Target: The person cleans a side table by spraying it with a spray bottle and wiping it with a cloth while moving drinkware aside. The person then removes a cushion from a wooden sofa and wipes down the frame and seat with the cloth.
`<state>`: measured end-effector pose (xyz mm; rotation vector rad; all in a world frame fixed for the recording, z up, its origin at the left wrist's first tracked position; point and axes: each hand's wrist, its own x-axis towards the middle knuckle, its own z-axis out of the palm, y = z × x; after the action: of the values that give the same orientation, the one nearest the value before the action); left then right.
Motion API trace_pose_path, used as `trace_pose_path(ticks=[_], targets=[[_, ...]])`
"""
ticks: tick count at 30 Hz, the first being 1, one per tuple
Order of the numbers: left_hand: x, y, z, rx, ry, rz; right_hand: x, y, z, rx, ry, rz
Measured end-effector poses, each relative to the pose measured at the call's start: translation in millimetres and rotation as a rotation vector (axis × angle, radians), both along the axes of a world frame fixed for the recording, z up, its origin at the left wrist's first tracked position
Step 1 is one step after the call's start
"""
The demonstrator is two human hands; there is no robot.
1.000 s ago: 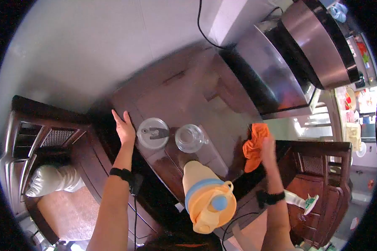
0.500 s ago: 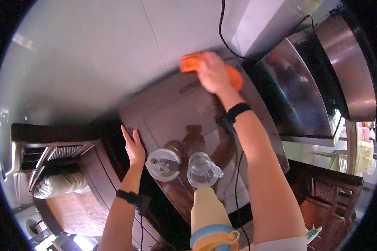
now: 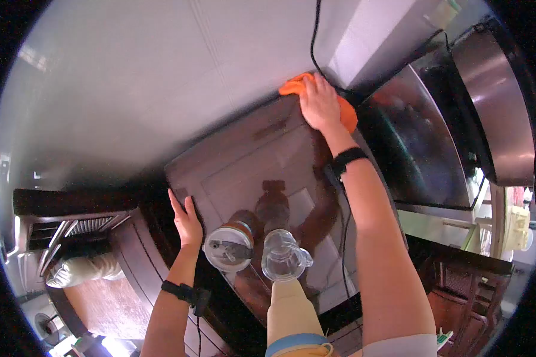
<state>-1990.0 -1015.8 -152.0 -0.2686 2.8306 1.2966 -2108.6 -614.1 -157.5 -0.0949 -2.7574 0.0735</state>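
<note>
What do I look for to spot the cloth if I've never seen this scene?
Find the dark, glossy table beside the pale wall. At its far corner, the person's right hand is on the crumpled cloth, which sticks out on both sides. Its bright orange sets it apart from the black cable and shiny metal box nearby.

Cloth (image 3: 349, 115) on table (image 3: 235, 159), far corner; tumbler (image 3: 227, 254) left of mug (image 3: 281, 262).
</note>
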Motion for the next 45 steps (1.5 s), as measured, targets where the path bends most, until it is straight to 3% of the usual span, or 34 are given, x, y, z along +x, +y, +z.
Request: trace_pose_path(ticks=[2, 5, 6, 10, 12, 13, 15, 17, 18, 19, 20, 24, 26, 28, 30, 31, 33, 35, 36, 37, 39, 41, 45], targets=[[0.8, -5.7, -10.4, -0.009, 0.075, -0.018, 0.2, 12.4, 1.0, -0.088, 0.032, -0.189], [-0.1, -7.7, -16.1, 0.006, 0.127, -0.040, 35.9, 12.3, 6.7, -0.092, 0.003, -0.274], [1.5, -6.5, -8.8, -0.002, 0.018, -0.012, 56.1, 16.4, 6.7, -0.044, 0.024, -0.297], [1.0, -5.1, -7.7, 0.035, 0.006, 0.008, 181.0, 32.3, 25.5, -0.140, -0.173, -0.398], [0.4, -9.4, -15.5, 0.068, 0.051, -0.004, 245.6, 43.0, 27.3, -0.213, -0.149, -0.365], [0.5, -9.4, -19.3, 0.080, 0.101, -0.028, 262.8, 56.0, 37.0, -0.192, -0.150, -0.350], [-0.1, -5.4, -10.2, 0.089, 0.021, 0.002, 288.7, 75.5, 51.2, 0.266, -0.254, -0.147], [0.5, -4.5, -10.8, 0.030, 0.081, 0.002, 229.0, 85.5, 110.3, -0.102, -0.070, -0.292], [0.6, -5.2, -8.1, 0.029, 0.005, 0.022, 205.0, 93.0, 143.6, 0.614, 0.126, 0.000], [1.9, -5.7, -5.3, 0.022, -0.011, 0.015, 169.8, 91.1, 175.6, 0.724, 0.236, 0.042], [1.2, -5.0, -2.6, 0.033, -0.038, 0.021, 147.6, 92.0, 191.9, 0.831, 0.071, -0.111], [0.1, -6.2, -5.5, 0.023, -0.019, 0.023, 124.9, 105.9, 145.6, 0.903, -0.079, -0.137], [0.4, -6.1, -5.0, 0.033, 0.005, 0.010, 137.5, 119.0, 93.6, 0.835, -0.336, -0.022], [-0.1, -4.7, 1.5, 0.076, -0.091, 0.032, 168.6, 125.6, 51.0, 1.006, -0.533, 0.125], [-1.5, -5.3, -5.1, 0.056, -0.030, 0.030, 204.7, 135.5, 22.6, 1.041, -0.445, 0.128], [0.2, -7.5, -9.7, 0.034, 0.018, 0.022, 213.0, 126.9, 34.9, 0.395, -0.798, -0.142], [-1.6, -10.3, -14.8, 0.090, 0.055, 0.018, 227.0, 126.2, 39.0, -0.270, -1.083, -0.402], [0.8, -7.9, -12.0, 0.047, 0.053, 0.019, 241.6, 175.3, -13.6, 0.305, -0.902, -0.045], [0.5, -6.6, -2.1, 0.075, -0.075, 0.031, 246.2, 188.5, -25.0, 0.567, -0.789, 0.126], [-0.2, -6.4, -3.0, 0.076, -0.077, 0.032, 219.0, 193.7, -16.3, 0.754, -0.637, 0.180], [1.5, -6.6, -5.0, 0.063, 0.010, 0.011, 153.9, 122.2, 74.8, 1.210, -0.431, 0.227], [1.7, -4.3, -2.3, 0.054, -0.007, 0.020, 121.0, 118.4, 76.4, 1.226, -0.402, 0.266], [0.7, -4.9, -4.6, 0.028, 0.024, 0.028, 141.1, 119.0, 47.0, 1.296, -0.462, 0.261]])
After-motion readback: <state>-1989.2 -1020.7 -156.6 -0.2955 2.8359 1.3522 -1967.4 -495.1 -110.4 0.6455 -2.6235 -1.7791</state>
